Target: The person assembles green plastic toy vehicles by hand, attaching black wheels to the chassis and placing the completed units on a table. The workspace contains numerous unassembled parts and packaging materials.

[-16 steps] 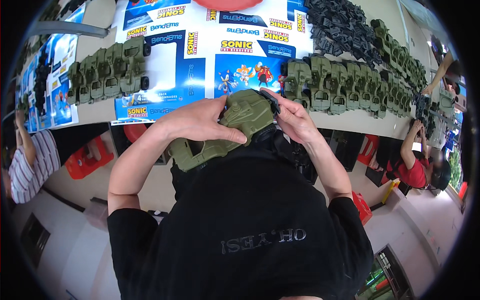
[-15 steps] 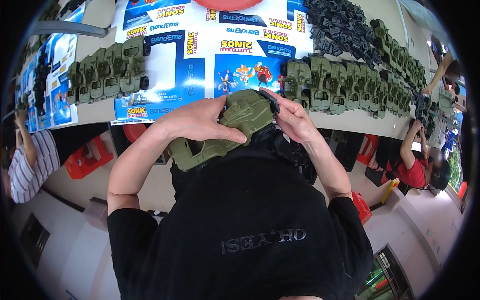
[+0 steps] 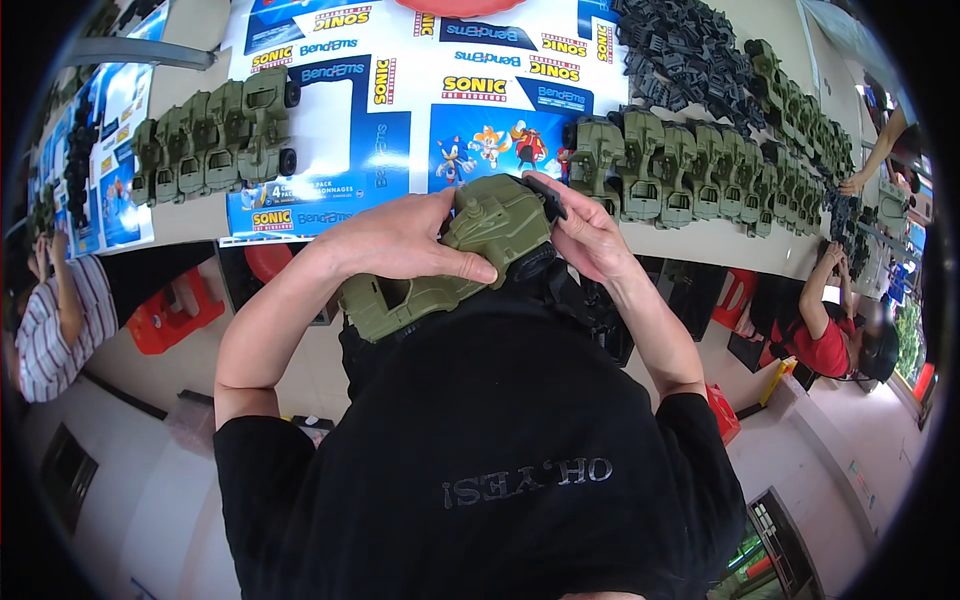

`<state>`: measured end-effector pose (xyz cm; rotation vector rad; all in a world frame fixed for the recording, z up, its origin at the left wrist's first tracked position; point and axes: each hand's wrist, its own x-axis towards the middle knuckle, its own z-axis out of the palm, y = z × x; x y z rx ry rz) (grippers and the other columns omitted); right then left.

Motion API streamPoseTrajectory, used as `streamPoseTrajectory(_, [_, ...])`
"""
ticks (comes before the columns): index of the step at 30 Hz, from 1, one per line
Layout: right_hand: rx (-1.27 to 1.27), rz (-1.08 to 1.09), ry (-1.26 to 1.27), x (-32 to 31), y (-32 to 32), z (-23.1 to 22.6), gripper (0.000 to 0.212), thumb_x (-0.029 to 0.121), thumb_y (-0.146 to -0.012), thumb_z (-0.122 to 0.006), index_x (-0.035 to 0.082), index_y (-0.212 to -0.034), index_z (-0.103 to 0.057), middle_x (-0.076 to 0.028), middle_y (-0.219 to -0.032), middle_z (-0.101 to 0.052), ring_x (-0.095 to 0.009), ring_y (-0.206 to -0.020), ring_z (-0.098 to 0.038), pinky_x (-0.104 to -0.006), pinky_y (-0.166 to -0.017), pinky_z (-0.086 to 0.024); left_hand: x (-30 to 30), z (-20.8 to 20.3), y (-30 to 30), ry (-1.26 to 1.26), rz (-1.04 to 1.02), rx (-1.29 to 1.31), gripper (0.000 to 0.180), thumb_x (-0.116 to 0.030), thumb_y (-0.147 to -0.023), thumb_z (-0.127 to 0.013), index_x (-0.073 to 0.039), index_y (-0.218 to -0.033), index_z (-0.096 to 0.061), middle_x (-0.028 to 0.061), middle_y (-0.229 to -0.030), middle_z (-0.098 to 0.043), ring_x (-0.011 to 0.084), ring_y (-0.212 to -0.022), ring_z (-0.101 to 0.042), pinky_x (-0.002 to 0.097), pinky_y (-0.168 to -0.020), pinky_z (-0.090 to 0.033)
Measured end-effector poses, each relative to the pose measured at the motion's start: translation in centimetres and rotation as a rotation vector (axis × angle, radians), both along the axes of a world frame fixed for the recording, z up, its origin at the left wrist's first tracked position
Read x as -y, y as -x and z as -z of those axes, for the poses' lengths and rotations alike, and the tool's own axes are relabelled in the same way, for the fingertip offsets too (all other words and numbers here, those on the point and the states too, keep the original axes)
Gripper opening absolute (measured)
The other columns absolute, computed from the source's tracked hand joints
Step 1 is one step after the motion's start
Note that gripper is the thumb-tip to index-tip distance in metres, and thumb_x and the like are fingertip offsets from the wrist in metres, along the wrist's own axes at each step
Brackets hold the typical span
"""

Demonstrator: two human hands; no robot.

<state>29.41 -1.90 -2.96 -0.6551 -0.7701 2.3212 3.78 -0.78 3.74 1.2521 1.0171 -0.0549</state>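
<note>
And here's the truck [image 3: 500,235], olive green, held up right in front of the black shirt [image 3: 480,430], by the near edge of the table [image 3: 190,226]. The left hand [image 3: 395,240] has it firmly gripped, thumb stretched across the body, fingers partly hidden round the far side. Over to the right hand [image 3: 598,240]: thumb and fingers closed on a black part [image 3: 546,196] at the truck's right-hand end, though whether that piece is fixed on or just resting against it, I can't tell. A dark wheel [image 3: 530,266] shows underneath. Beyond the hands, a bright printed sheet [image 3: 400,150] covers the middle of the table, a red dish [image 3: 460,7] at its far side. On the left, a short row of trucks [image 3: 215,140] packed tight; on the right, a longer row [image 3: 690,175], also side by side, with a heap of dark parts [image 3: 680,65] behind it. Out at the edges, a person in stripes [image 3: 68,335] on the left, a person in red [image 3: 825,345] on the right.
</note>
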Motion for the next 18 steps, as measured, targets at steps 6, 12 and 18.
streamPoseTrajectory(6, [-0.023,0.010,0.021,-0.4,-0.1,0.7,0.057,0.023,-0.095,-0.049,-0.005,-0.140,-0.028,-0.013,-0.142,-0.037,-0.021,-0.132,-0.034,-0.0369,-0.109,-0.025,-0.5,0.1,-0.1,-0.007,-0.010,-0.005,0.084,-0.055,-0.067,-0.074,0.003,-0.122,-0.048,0.0185,-0.102,-0.064,0.0280,-0.096,-0.062,0.0340,-0.084,-0.047])
streamPoseTrajectory(12, [0.019,-0.003,-0.107,-0.5,0.0,0.8,0.055,0.022,-0.096,-0.048,-0.006,-0.139,-0.028,-0.014,-0.143,-0.034,-0.020,-0.132,-0.031,-0.0353,-0.109,-0.024,-0.2,1.0,0.2,0.003,-0.037,-0.005,0.089,-0.057,-0.066,-0.074,0.006,-0.123,-0.046,0.0206,-0.105,-0.062,0.0293,-0.099,-0.061,0.0341,-0.087,-0.046])
streamPoseTrajectory(18, [0.043,0.038,-0.121,-0.5,0.2,0.8,0.054,0.023,-0.096,-0.048,-0.005,-0.139,-0.030,-0.014,-0.143,-0.034,-0.019,-0.132,-0.032,-0.0335,-0.108,-0.025,-0.3,1.3,0.3,-0.044,-0.018,-0.047,0.097,-0.062,-0.064,-0.073,0.009,-0.124,-0.043,0.0224,-0.106,-0.062,0.0304,-0.100,-0.061,0.0342,-0.087,-0.047])
